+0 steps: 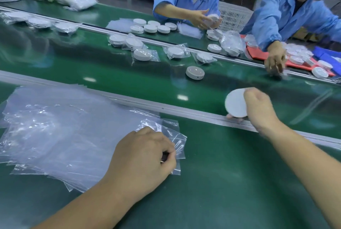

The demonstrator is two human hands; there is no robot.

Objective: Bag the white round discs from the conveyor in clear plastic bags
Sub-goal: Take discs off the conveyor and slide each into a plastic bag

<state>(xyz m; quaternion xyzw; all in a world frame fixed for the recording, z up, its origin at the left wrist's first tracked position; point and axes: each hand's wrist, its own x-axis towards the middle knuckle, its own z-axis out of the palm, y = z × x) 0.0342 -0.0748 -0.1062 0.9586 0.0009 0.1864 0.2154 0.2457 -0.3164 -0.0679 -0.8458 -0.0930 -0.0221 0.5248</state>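
Head view shows the right hand (pixel 258 108) gripping a disc (pixel 236 103) tilted over the conveyor (pixel 129 75) rail, likely carrying it toward the bags (pixel 64 127), while the left hand (pixel 145 156) pinches a top bag's corner, seemingly to open it.

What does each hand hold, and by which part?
The right hand grips a disc by its rim; left hand pinches a bag at its right edge.

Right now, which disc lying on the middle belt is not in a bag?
The bare disc lying alone, just beyond the right hand. The bagged discs behind it each sit in clear plastic.
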